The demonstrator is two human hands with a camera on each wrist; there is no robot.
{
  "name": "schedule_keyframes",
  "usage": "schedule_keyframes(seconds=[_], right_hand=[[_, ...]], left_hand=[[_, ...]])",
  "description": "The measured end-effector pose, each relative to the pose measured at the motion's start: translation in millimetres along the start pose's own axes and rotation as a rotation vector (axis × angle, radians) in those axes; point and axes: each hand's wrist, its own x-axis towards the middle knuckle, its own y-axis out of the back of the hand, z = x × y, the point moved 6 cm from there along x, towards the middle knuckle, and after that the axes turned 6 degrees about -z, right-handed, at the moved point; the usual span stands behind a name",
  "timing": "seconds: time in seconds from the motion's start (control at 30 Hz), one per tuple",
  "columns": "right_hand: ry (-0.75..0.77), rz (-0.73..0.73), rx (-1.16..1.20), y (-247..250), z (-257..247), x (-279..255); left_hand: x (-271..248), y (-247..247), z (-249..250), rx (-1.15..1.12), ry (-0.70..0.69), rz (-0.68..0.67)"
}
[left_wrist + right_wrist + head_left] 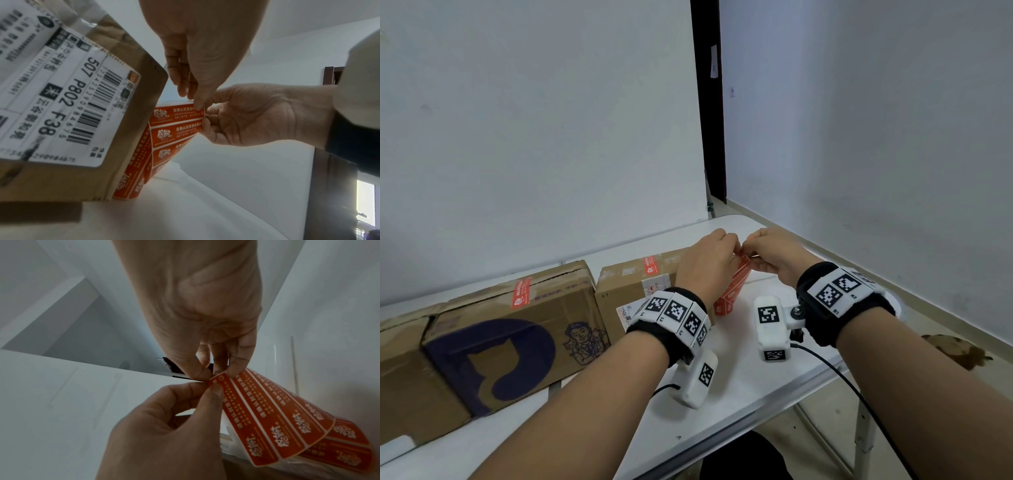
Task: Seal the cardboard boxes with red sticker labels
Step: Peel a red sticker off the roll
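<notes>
I have both hands up at centre frame of the head view, working the top corner of the sticker strip (734,287), which trails down to the white table (739,390) just right of the nearer cardboard box (640,291). My left hand (709,263) pinches the end of the top sticker (179,112) between thumb and fingers; my right hand (774,257) pinches the same corner from the other side, fingers curled narrow. I judge this to be the peel, so I should hold the backing firm with one hand and draw the sticker away slowly at a shallow angle, touching only its tip so the adhesive stays clean. Both boxes at lower left, including the blue-printed box (510,339), already carry a red label (522,291) on top
</notes>
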Motion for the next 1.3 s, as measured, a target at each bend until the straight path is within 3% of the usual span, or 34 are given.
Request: schedule_keyframes(seconds=[0.33, 0.6, 0.83, 1.07, 1.3], right_hand=[[0.010, -0.016, -0.024, 0.7, 3.5, 1.3], [0.076, 0.024, -0.197, 1.6, 5.4, 5.6], [0.086, -0.003, -0.346, -10.4, -4.1, 4.3], [0.200, 0.049, -0.359, -6.7, 1.7, 12.3], [0.269, 0.137, -0.466, -8.0, -5.3, 14.3]], left_hand=[[-5.6, 3.4, 1.6, -0.040, -0.021, -0.029], [-18.5, 10.6, -3.7, -0.195, -0.171, -0.138], [-25.0, 18.1, -13.6, -0.257, -0.181, -0.179], [-36.1, 32.7, -27.2, -0.516, -0.055, -0.253], [-44.0, 48.9, -38.2, -0.789, 0.095, -0.162]])
